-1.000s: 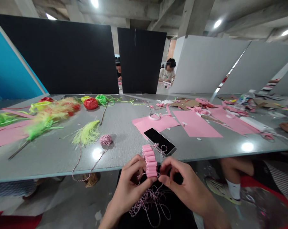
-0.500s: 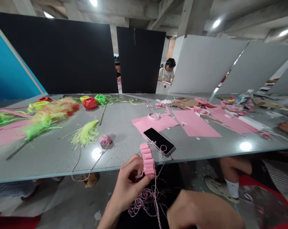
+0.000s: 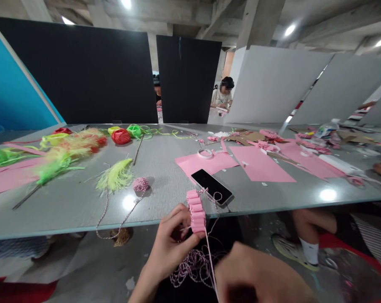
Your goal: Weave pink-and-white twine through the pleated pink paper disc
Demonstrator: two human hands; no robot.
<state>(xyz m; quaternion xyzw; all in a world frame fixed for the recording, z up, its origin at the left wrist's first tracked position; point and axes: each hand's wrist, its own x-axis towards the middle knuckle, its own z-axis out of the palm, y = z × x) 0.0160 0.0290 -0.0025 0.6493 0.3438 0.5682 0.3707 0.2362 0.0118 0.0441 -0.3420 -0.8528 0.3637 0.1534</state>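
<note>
My left hand point(image 3: 171, 242) pinches the lower end of a row of pink paper rolls point(image 3: 196, 210) bound along the sides with thin pink-and-white twine. From its lower end a strand of twine point(image 3: 210, 257) runs taut down to my right hand point(image 3: 259, 277), which is closed on it and blurred; its fingertips are partly hidden. A loose tangle of the same twine point(image 3: 190, 269) hangs below my left hand. The top of the paper row is in front of a black-screened phone point(image 3: 214, 187), where a small twine loop shows.
On the grey table point(image 3: 165, 168) lie a ball of twine point(image 3: 141, 184), a lime fringed piece point(image 3: 116, 174), red yarn point(image 3: 121, 136), pink sheets point(image 3: 262, 164), a tape roll point(image 3: 205, 154) and a white power strip point(image 3: 340, 164). A neighbour's leg point(image 3: 305, 231) shows at right. Black panels point(image 3: 187, 80) stand behind.
My right hand has moved slightly left and up, and the strand below the paper row now looks thinner and straighter. My left hand keeps its hold.
</note>
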